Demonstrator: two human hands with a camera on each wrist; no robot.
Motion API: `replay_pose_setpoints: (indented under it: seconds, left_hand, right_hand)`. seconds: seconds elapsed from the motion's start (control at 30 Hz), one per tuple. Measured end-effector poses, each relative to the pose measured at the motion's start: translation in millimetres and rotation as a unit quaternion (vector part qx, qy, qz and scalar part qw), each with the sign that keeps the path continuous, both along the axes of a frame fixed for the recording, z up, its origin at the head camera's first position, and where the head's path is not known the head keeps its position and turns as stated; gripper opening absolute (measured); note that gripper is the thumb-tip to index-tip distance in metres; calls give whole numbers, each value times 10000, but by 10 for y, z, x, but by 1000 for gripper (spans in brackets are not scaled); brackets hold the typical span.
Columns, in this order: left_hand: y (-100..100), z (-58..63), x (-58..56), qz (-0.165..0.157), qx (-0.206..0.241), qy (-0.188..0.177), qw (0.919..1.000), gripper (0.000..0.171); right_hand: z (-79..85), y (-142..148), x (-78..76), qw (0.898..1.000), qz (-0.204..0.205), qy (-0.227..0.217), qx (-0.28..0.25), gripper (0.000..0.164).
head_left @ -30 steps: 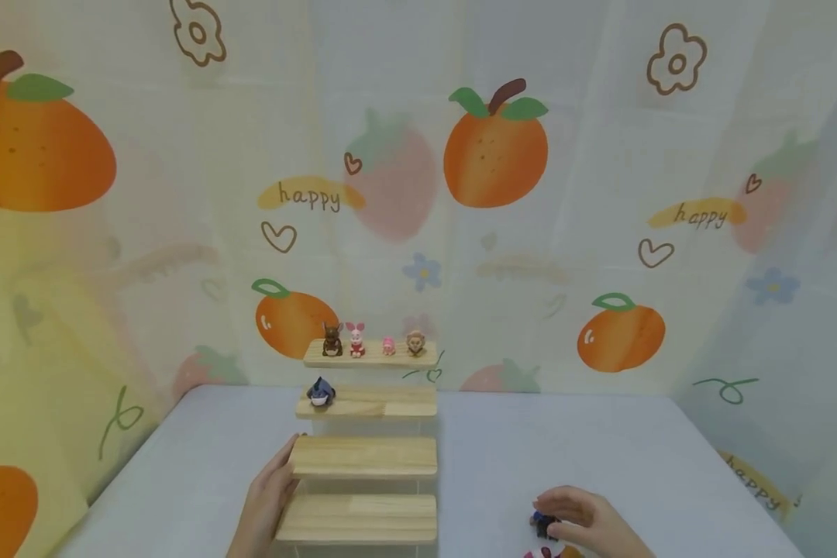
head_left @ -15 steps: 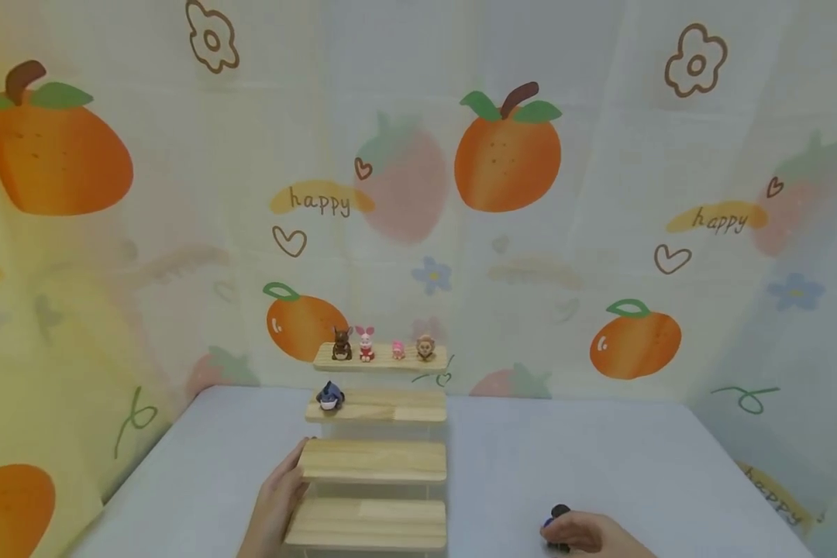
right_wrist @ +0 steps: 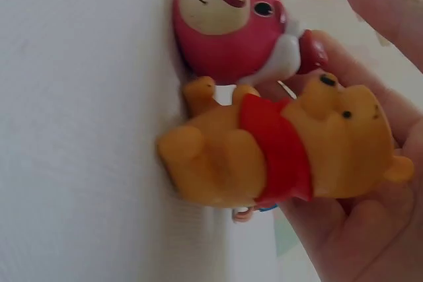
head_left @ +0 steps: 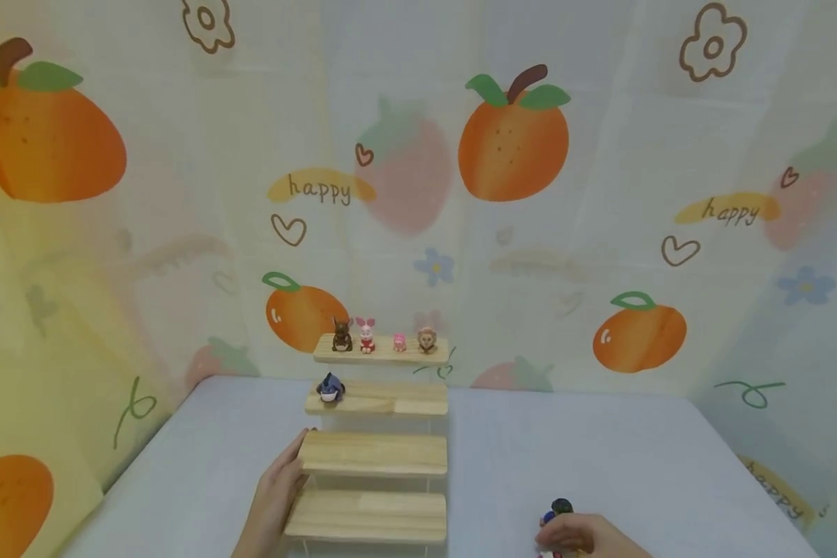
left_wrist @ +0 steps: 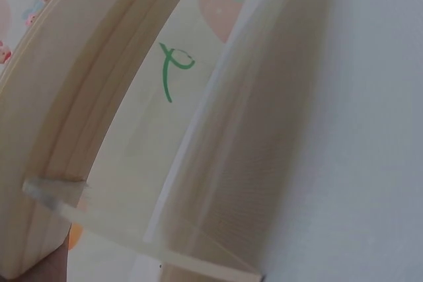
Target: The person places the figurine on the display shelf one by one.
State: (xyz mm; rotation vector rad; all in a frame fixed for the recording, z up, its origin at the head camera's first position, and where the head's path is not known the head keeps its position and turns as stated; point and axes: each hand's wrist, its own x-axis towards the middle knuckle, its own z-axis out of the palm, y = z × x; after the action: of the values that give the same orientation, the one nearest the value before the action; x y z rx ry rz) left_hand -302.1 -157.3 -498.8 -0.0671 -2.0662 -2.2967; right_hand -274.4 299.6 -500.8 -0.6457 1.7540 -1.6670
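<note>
My left hand grips the left edge of a tiered wooden display shelf, fingertips showing behind its board; in the left wrist view a finger is under the board's end. At the lower right, my right hand has bent fingers close to a dark-topped figurine with blue on it. In the right wrist view a yellow bear figurine in a red shirt stands before the palm and hides the grip. Beside it, a pink bear figurine stands on the table.
The top tier bears several small figurines, among them a brown one and a pink-eared one. A blue-grey donkey figurine stands on the tier below. A fruit-patterned cloth hangs around the white table.
My right hand has come down from above the dark-topped figurine, and its fingers have drawn closer together. My left hand keeps its hold on the shelf. The head view shifted slightly.
</note>
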Motion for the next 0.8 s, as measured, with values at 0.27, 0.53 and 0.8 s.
replay_pose_setpoints:
  seconds: [0.27, 0.53, 0.8]
  left_hand:
    - [-64, 14, 31, 191, -249, -105, 9995, 56]
    - [-18, -14, 40, 77, 231, -111, 9996, 55]
    - [14, 6, 6, 129, 185, -181, 9996, 57]
  right_hand:
    - [-51, -134, -40, 9965, 23, 602, 588, 27]
    - [-96, -105, -18, 9882, 29, 1366, 686, 24]
    - [-134, -75, -20, 9861, 57, 1625, 331, 22]
